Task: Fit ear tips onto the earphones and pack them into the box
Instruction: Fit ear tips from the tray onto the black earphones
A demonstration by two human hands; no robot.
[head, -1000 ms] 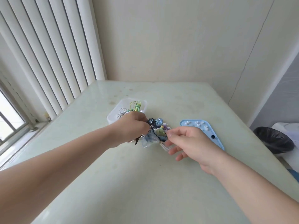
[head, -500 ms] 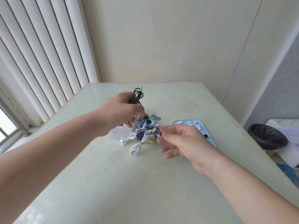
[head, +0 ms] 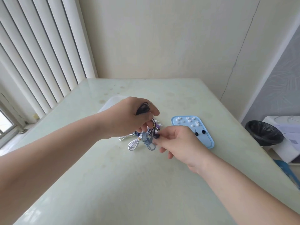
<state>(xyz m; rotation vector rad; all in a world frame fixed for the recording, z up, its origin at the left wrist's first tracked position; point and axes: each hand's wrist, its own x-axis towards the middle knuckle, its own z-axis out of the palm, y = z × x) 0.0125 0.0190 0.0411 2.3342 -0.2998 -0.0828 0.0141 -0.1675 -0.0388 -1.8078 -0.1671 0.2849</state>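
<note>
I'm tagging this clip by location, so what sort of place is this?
Likely a plain room in a home or small office: a pale green table set against the wall, vertical blinds over a window on the left, and a bin with a black liner on the floor at right.

Earphones, ear tips, box: positions on the bench.
We note the black earphones (head: 142,109) are held off the table (head: 146,184): the coiled cable is bunched in the left hand (head: 129,117), and one dark bud just below is pinched by the right hand (head: 177,142). Under them lies a pile of bundled earphones (head: 142,142) with white, blue and purple cords. To its right a light blue tray (head: 206,140) lies flat, holding white ear tips (head: 188,121) and two black ear tips (head: 200,133). The clear box (head: 112,102) sits behind the left hand, mostly hidden.
</note>
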